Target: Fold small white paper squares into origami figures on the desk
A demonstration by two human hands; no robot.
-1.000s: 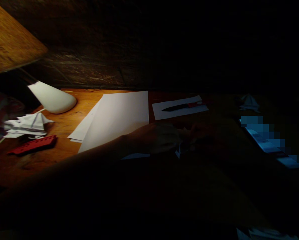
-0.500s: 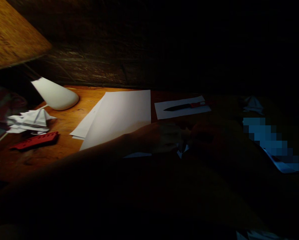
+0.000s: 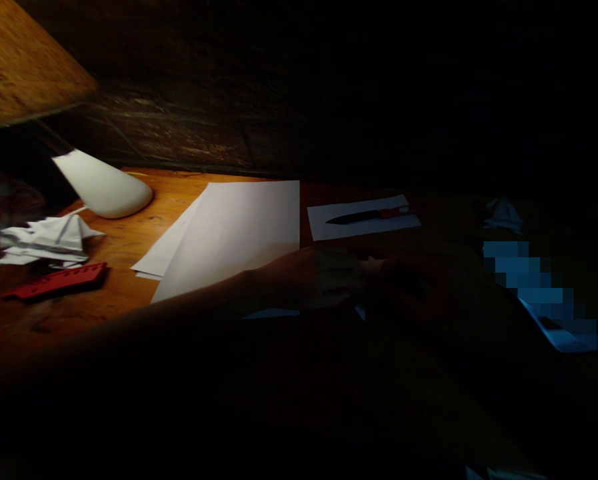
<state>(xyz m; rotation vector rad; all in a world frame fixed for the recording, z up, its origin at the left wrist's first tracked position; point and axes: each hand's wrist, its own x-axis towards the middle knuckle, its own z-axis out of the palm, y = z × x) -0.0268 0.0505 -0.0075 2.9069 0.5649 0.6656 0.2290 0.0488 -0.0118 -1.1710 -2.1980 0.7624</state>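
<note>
My left hand (image 3: 333, 277) reaches across the front of the large white paper sheets (image 3: 249, 220), its fingers curled together. Close against it, in deep shadow, is my right hand (image 3: 421, 283), with its fingers bent inward. Both hands meet around a small folded piece of paper (image 3: 360, 311), of which a pale tip shows below the fingers; most of it is hidden. Just beyond the hands, a knife (image 3: 353, 218) with a dark blade and red handle lies on a smaller paper piece (image 3: 323, 230).
At left stand a lamp with a white base (image 3: 106, 187) and tan shade (image 3: 29, 67), a folded paper shape (image 3: 49, 239) and a red slotted strip (image 3: 59, 281). At right lie another folded paper (image 3: 503, 217) and a blurred, lit screen (image 3: 559, 333). More paper (image 3: 509, 475) shows at the bottom edge.
Less of the folded paper shows between my hands, which have drawn closer around it. The view has shifted slightly; the knife and sheets stay in place.
</note>
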